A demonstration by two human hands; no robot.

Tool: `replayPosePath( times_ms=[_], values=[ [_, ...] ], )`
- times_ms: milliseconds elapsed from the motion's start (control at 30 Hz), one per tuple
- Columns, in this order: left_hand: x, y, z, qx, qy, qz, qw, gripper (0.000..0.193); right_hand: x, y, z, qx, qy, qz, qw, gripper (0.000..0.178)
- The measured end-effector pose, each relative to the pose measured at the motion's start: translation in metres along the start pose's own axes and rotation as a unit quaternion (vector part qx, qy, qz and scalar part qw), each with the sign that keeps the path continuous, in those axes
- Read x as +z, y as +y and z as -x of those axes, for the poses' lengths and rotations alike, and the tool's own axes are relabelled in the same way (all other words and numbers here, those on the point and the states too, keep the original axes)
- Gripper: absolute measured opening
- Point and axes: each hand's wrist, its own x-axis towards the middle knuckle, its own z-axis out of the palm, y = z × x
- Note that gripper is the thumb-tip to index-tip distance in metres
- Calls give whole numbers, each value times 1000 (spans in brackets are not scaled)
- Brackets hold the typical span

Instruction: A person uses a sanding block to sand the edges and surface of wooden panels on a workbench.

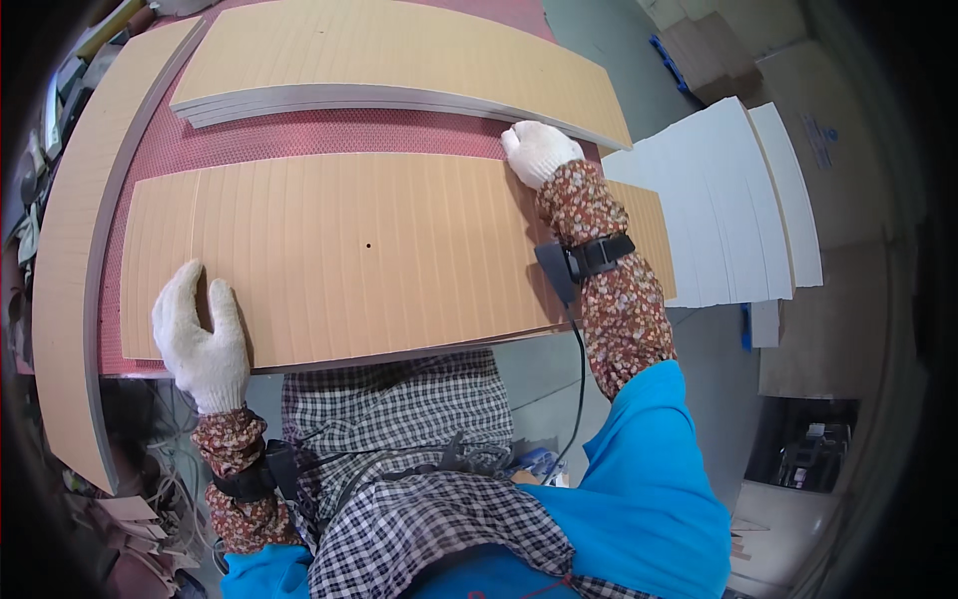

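A wide wood-grain panel with one small dark hole lies flat in front of me on a red textured mat. My left hand, in a white knit glove, rests on its near left part with thumb and fingers apart. My right hand, gloved the same way, is at the panel's far edge toward the right. Its fingers are curled down by that edge, close to a stack of similar panels behind. What lies under those fingers is hidden.
A long panel runs along the left side of the table. White sheets or boards are stacked beyond the right end. Cables and scraps lie below at the left. A cord hangs from my right forearm device.
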Motion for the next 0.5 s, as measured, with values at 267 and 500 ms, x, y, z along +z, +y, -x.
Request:
replayPosePath(
  times_ms=[267,500],
  values=[
    [4,-1,-1,7,1,5,1000,32,26,2,99,-2,100,-14,995,34],
    [3,-5,-1,4,-7,-17,1000,37,43,-7,223,-6,109,10,994,20]
  ],
)
